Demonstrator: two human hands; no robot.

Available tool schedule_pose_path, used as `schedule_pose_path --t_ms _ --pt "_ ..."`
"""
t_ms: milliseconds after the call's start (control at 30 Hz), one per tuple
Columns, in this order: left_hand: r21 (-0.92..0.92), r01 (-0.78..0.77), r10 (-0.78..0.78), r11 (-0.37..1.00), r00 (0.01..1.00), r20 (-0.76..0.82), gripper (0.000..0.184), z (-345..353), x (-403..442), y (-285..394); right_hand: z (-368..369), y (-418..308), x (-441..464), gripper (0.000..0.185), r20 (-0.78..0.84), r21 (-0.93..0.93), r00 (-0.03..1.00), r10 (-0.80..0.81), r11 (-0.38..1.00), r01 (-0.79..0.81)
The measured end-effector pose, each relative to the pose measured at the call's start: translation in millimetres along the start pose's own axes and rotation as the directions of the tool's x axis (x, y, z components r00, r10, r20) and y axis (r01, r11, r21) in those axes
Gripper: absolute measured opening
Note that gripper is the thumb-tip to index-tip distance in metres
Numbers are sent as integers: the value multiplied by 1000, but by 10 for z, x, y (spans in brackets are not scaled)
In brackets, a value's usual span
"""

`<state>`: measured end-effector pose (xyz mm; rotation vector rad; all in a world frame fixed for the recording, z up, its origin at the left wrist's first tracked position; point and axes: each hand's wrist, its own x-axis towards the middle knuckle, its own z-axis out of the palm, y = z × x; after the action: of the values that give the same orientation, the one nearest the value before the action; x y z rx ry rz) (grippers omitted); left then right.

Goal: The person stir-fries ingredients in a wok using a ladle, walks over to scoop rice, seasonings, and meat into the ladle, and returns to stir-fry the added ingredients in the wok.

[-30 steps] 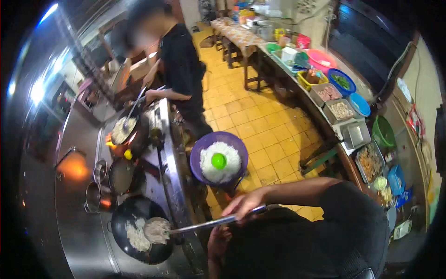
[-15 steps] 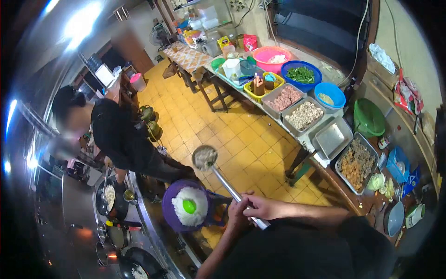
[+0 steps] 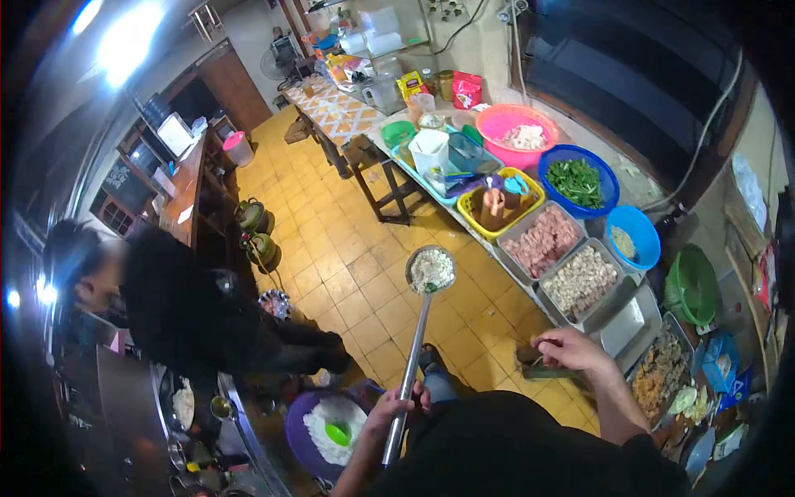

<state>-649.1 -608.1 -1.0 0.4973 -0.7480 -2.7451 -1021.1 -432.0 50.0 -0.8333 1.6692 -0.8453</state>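
Yellow square tiles (image 3: 331, 277) lay below. Four rectangular metal trays (image 3: 625, 327) stood beyond the curled right hand (image 3: 573, 349); whether it pinched anything was unclear. The left forearm (image 3: 364, 451) partly hid one round purple basin (image 3: 296, 431). One long-handled steel ladle (image 3: 413, 356) reached ahead of the left hand (image 3: 396, 406), which clenched its shaft.

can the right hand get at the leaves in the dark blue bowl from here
Probably not without leaning in: the dark blue bowl stands farther back, and the tray of pale pieces lies between it and the right hand. Nothing covers the leaves, though.
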Motion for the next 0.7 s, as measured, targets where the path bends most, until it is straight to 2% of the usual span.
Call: schedule_pose_path --t_ms 33,67,167,200,267,300,333,367,400,433,467,500,567,633,667,700 --pt "12 31 -31 999 999 -9 38 -141 116 232 -54 -96 230 30 -15 18 1000 15 1000 -15" --pt "181 26 -20 983 999 -34 38 -271 219 483 -106 -219 430 27 -79 50 991 105 994 -101" --pt "209 101 -79 973 991 -111 36 -418 460 1268 -182 -879 1123 24 -205 10 977 49 999 -48" --pt "252 140 -110 958 985 -131 34 -325 538 1626 -220 -1110 1382 25 -230 -35 973 -38 999 31" --pt "299 172 -137 939 981 -134 35 -519 709 2108 -376 -1375 1925 27 -251 -3 961 -117 993 120" --pt "324 208 -161 923 973 -166 36 -604 791 2319 -419 -1595 2152 28 -292 62 952 -94 991 117" --pt "348 189 -122 918 971 -206 36 -489 867 2557 -488 -1801 2384 29 -333 127 941 -69 985 117" --pt "403 200 -117 893 968 -221 37 -566 959 2730 -632 -1875 2667 29 -322 116 927 -189 964 237" --pt "396 182 -124 900 978 -168 38 -666 1057 2895 -693 -2060 2900 27 -372 253 920 -123 940 228" --pt "385 162 -127 909 985 -115 39 -762 1165 3036 -824 -2152 3195 25 -330 484 941 -77 842 238" --pt "385 177 -142 906 983 -116 39 -816 1260 3169 -918 -2284 3478 25 -338 562 939 -64 787 256" --pt "386 179 -137 905 982 -132 40 -816 1347 3307 -998 -2441 3773 24 -346 633 937 -52 724 274" --pt "380 183 -133 907 979 -154 40 -794 1595 3525 -1231 -2520 4570 26 -312 648 948 -62 716 260" --pt "291 175 -113 941 970 -217 42 -726 1837 3675 -1368 -2497 5504 25 -337 308 934 -116 924 226" --pt "302 234 -148 924 949 -280 43 -723 1957 3785 -1425 -2488 5899 26 -350 -116 896 -275 961 250" --pt "292 248 -156 924 940 -304 43 -718 2101 3868 -1423 -2449 6233 27 -293 -509 857 -423 828 235"
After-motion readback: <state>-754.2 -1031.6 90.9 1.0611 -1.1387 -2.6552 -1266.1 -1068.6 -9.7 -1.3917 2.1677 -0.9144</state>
